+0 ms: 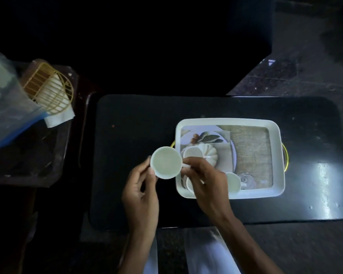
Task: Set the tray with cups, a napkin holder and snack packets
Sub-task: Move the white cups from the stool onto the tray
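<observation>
Both hands carry one white cup [166, 162] just off the tray's left edge, clear of the table. On the cup's left the left hand [142, 191] is half curled, thumb and fingertips steadying the wall, while the right hand [203, 179] pinches the small handle on the cup's right side, its remaining fingers folded loosely.

By my reading, the cup-setting step is under way. The white tray [278, 159], with a printed picture on its floor and yellow wire handles at both ends, already holds cups: one upright near its left wall [192, 152], one near the front middle [234, 181], and what looks like another mostly hidden under the right hand. The held cup probably belongs beside them, so the next move calls for carrying it rightward over the rim and lowering it into bare floor without knocking its neighbours.

Off to the far left, the gold wire napkin holder [50, 89] with white napkins waits on a separate dark side table, beside a clear plastic bag [6, 107]. I cannot make out any snack packets.

Beneath the tray lies a dark, glossy rectangular table [315, 194] with rounded corners, catching a light reflection at right. Around it the room is dim, with dark speckled stone flooring.
</observation>
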Demonstrator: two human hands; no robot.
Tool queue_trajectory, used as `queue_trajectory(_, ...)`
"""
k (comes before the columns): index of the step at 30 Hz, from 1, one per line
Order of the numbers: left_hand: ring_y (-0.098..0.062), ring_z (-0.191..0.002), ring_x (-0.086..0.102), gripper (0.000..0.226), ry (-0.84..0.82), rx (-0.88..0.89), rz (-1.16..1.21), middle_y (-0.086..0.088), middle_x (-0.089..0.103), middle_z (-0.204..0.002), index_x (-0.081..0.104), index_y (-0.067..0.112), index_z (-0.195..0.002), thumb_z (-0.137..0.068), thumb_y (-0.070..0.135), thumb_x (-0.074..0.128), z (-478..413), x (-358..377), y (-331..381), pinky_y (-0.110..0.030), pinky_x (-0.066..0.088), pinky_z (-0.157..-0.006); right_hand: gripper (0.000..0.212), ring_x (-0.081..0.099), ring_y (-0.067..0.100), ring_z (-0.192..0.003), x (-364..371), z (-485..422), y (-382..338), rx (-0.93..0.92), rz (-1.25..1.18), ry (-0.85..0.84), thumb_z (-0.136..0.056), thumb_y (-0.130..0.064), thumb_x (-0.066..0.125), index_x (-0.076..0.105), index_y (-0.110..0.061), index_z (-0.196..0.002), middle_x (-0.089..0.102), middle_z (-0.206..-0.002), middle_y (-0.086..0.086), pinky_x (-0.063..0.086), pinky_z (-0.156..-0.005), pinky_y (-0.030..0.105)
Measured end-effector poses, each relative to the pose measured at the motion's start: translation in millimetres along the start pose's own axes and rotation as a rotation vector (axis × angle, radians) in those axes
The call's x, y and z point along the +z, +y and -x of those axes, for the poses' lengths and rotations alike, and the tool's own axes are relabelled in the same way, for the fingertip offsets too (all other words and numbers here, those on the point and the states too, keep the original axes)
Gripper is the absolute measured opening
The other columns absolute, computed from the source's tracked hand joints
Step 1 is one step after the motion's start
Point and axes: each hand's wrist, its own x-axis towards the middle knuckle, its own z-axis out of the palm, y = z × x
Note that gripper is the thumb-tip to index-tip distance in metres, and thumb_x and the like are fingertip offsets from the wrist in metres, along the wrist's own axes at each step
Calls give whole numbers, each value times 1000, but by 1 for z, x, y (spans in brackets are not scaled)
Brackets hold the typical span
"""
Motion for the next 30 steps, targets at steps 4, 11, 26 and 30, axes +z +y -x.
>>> queue_trajectory(4,-2,-109,70,17,-100,67,-41,11,76,-114,71,29,-108,-98,18,63,18,48,6,-18,56,-86,12,68,-9,-78,-57,-7,26,24,49,48,-89,-12,71,72,-20,-98,74,-89,-22,52,-66,14)
queue_trajectory(11,-14,-108,73,17,-211,-53,-81,5,79,-110,76,21,-107,-99,14,63,24,114,-1,-44,59,-95,4,67,6,-69,-120,-31,79,30,120,85,-89,-14,72,68,-13,-88,73,-79,-11,49,-57,17)
queue_trajectory(26,-14,-99,76,18,-17,-94,9,1,80,-100,74,12,-104,-103,9,56,28,101,-21,-22,59,-85,8,64,-15,-71,-128,-42,151,48,120,28,-88,-7,71,66,-2,-85,71,-87,-18,40,-58,0)
queue_trajectory(30,-13,-100,76,17,-5,-92,-3,2,80,-102,73,10,-106,-103,9,56,29,96,-24,-20,59,-84,8,61,-21,-69,-124,-41,158,57,131,-1,-88,-3,70,65,1,-86,72,-88,-11,38,-58,-2)
